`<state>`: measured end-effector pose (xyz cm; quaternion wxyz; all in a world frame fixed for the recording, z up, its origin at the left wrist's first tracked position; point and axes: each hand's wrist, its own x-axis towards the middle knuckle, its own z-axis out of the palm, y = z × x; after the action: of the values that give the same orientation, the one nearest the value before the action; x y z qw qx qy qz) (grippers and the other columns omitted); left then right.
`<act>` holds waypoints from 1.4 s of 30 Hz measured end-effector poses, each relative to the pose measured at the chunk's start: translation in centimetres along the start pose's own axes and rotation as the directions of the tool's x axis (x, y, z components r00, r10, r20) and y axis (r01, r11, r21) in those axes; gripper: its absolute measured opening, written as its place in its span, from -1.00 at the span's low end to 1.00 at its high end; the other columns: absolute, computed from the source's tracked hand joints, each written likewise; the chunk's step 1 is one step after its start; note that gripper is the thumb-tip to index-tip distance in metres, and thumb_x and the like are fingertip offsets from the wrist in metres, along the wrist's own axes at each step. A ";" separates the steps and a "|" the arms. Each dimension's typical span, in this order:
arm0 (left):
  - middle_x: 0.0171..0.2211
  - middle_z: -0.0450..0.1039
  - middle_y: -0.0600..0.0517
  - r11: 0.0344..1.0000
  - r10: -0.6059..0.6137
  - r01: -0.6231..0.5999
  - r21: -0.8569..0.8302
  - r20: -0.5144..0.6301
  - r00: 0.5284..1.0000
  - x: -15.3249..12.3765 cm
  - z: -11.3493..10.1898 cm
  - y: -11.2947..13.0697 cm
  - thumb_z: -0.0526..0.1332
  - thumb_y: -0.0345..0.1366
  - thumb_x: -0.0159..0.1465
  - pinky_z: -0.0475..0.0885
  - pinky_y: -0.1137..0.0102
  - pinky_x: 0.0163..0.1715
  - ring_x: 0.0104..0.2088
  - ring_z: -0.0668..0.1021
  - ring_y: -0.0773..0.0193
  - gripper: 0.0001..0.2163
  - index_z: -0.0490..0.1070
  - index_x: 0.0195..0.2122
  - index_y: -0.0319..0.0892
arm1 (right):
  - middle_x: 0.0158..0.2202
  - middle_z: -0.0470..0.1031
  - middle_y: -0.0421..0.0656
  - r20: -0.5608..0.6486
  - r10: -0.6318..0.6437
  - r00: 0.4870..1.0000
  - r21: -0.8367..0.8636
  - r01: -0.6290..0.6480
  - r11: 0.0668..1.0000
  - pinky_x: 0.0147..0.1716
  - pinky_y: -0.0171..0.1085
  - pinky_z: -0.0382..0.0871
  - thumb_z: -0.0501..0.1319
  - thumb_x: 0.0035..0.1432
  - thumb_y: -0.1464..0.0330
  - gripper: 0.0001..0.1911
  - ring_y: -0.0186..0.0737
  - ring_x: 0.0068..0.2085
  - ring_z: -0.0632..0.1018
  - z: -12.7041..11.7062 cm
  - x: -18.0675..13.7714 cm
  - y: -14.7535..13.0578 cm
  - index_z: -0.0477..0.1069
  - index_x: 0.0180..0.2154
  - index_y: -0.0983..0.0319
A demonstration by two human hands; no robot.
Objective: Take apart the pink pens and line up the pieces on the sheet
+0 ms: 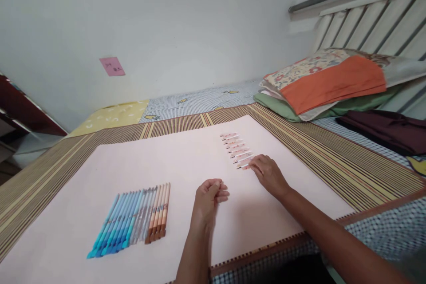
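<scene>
A row of short, thin, pink-and-white patterned sticks with dark tips, like pen parts [237, 147], lies on the pale pink sheet [193, 151]. My right hand [268, 173] is closed in a pinch at the right end of the nearest stick. Left of it, my left hand [209, 195] is held above the sheet, thumb pressed to the curled fingers; whatever lies between them is too small to make out. Further left, several pens lie side by side: blue pens [115, 222], clear-grey pens [143, 217] and cream-and-brown pens [159, 213].
The sheet covers a striped mat [333, 159] on a checked bedsheet [206, 97]. Folded cloths and an orange-edged pillow [336, 84] are piled at the right, beside dark folded fabric [386, 131]. Behind them stands a radiator [376, 22]. A pink note [112, 66] is on the wall.
</scene>
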<state>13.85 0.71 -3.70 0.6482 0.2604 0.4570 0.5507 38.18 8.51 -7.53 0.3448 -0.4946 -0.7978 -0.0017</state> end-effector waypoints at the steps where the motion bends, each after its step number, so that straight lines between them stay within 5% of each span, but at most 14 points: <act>1: -0.42 0.60 -0.11 1.000 0.002 -0.002 -0.002 0.002 1.000 0.0 0.0 0.0 0.53 -0.09 -0.07 0.46 0.40 -0.45 -0.49 0.61 0.25 -0.56 0.50 -0.31 -0.31 | -0.20 0.48 -0.07 0.010 -0.003 1.000 -0.011 0.003 1.000 -0.19 -0.15 0.26 0.07 0.35 0.40 -0.81 -0.08 -0.18 0.44 -0.1 0.1 -0.1 0.43 -0.29 0.15; 21: -0.39 0.60 -0.13 1.000 0.004 -0.004 0.010 0.011 1.000 0.0 -0.2 0.0 0.51 -0.10 -0.01 0.46 0.38 -0.44 -0.47 0.61 0.24 -0.61 0.51 -0.31 -0.29 | -0.30 0.47 -0.08 0.127 -0.174 0.977 -0.200 0.197 0.960 -0.23 -0.15 0.12 0.01 0.41 0.40 -0.75 -0.08 -0.22 0.38 -1.2 0.5 0.1 0.38 -0.31 0.18; 42: -0.41 0.60 -0.11 1.000 0.001 -0.001 -0.002 0.022 1.000 0.1 -0.1 -0.2 0.52 -0.10 -0.02 0.46 0.39 -0.43 -0.48 0.60 0.26 -0.61 0.51 -0.32 -0.28 | -0.28 0.48 -0.07 0.131 -0.164 0.978 -0.226 0.190 0.955 -0.21 -0.13 0.15 0.00 0.37 0.46 -0.77 -0.06 -0.21 0.40 -1.0 0.9 -0.1 0.38 -0.29 0.18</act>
<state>13.87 0.69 -3.97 0.6530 0.2663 0.4492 0.5485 38.37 8.78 -6.27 0.2370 -0.4580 -0.8508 -0.1005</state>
